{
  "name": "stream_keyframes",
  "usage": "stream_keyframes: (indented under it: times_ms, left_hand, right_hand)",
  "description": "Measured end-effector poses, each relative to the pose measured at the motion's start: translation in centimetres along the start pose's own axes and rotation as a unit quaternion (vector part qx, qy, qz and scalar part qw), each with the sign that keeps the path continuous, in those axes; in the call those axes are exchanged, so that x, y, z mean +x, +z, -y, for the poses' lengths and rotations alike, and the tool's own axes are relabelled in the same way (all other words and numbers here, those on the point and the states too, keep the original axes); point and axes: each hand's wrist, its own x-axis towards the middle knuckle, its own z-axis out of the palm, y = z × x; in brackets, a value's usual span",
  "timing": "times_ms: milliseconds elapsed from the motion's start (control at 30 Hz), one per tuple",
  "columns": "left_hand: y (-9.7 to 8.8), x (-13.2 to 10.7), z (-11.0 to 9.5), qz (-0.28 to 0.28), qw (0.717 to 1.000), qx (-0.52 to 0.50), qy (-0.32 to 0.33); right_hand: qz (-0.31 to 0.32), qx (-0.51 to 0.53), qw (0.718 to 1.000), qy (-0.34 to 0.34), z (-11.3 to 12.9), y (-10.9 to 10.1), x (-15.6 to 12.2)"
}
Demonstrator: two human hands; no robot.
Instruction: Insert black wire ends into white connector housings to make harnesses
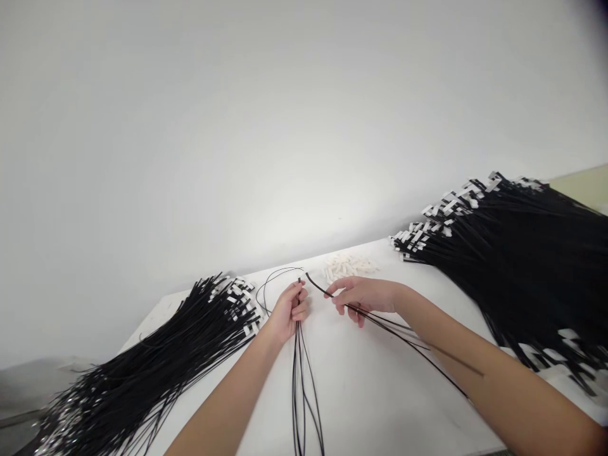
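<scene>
Two big heaps of black cables frame my workspace on the white table (361, 392): the larger heap (522, 266) fans out on my right, its white-tagged ends pointing toward the wall, and the smaller heap (156, 361) lies on my left, tags (237, 301) likewise turned away from me, so each stays within an easy reach. Between them, near the wall, sits a little pile of white connectors (349, 265), just beyond my fingers. My left hand (287, 311) is closed around a few thin black strands (300, 380), holding their tips upright and level. My right hand (363, 296) pinches a single strand (403, 335) near its end, its length trailing under my forearm.
</scene>
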Motion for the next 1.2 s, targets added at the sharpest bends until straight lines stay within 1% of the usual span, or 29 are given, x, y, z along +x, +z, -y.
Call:
stream_keyframes:
  times_ms: [100,133,167,200,233,267,333,400,467,500,567,667,767,867,1067,1200]
  left_hand:
    - [0.5,-0.3,0.1,0.009,1.000,0.019,0.005]
    - [0.6,-0.4,0.2,0.014,0.999,0.029,0.009]
    - [0.7,-0.5,0.2,0.019,0.999,0.038,0.013]
    - [0.7,-0.6,0.3,0.021,0.999,0.045,0.016]
    - [0.7,-0.6,0.4,0.020,0.998,0.050,0.019]
    - [0.7,-0.6,0.5,0.015,0.998,0.054,0.021]
    - [0.6,-0.5,0.6,0.006,0.998,0.064,0.021]
    - [0.5,-0.4,0.7,0.002,0.997,0.078,0.014]
    - [0.4,-0.3,0.7,0.010,0.996,0.088,0.003]
    - [0.4,-0.2,0.7,0.018,0.996,0.090,-0.002]
    - [0.3,-0.2,0.6,0.037,0.995,0.089,-0.015]
    - [0.3,-0.3,0.5,0.058,0.994,0.083,-0.032]
    - [0.3,-0.3,0.4,0.064,0.994,0.079,-0.044]
    - [0.3,-0.4,0.4,0.062,0.994,0.073,-0.047]
    - [0.4,-0.6,0.5,0.056,0.995,0.081,-0.025]
    - [1.0,-1.1,1.0,0.061,0.995,0.076,-0.031]
  right_hand:
    - [0.044,-0.076,0.996,0.012,0.0,-0.5,-0.2]
    - [0.029,-0.123,0.992,0.004,-0.1,-0.9,-0.1]
    - [-0.012,-0.179,0.984,-0.011,-0.2,-1.4,0.0]
    - [-0.072,-0.233,0.969,-0.031,-0.4,-2.0,0.2]
    - [-0.160,-0.292,0.941,-0.057,-0.7,-2.7,0.5]
    - [-0.235,-0.326,0.913,-0.073,-1.0,-3.5,0.7]
    - [-0.350,-0.361,0.859,-0.093,-1.7,-5.0,1.0]
    - [-0.423,-0.389,0.811,-0.107,-2.4,-6.1,1.2]
    - [-0.460,-0.419,0.774,-0.119,-3.1,-6.7,1.4]
    - [-0.467,-0.432,0.761,-0.124,-3.3,-6.8,1.5]
    - [-0.467,-0.457,0.745,-0.135,-3.7,-6.8,1.5]
    - [-0.443,-0.491,0.735,-0.150,-3.8,-6.5,1.4]
    - [-0.399,-0.521,0.738,-0.157,-3.4,-6.3,1.0]
    - [-0.361,-0.545,0.741,-0.151,-3.1,-6.4,0.5]
    - [-0.330,-0.567,0.745,-0.123,-2.9,-6.4,0.1]
    - [-0.314,-0.557,0.759,-0.123,-2.1,-5.9,-0.5]
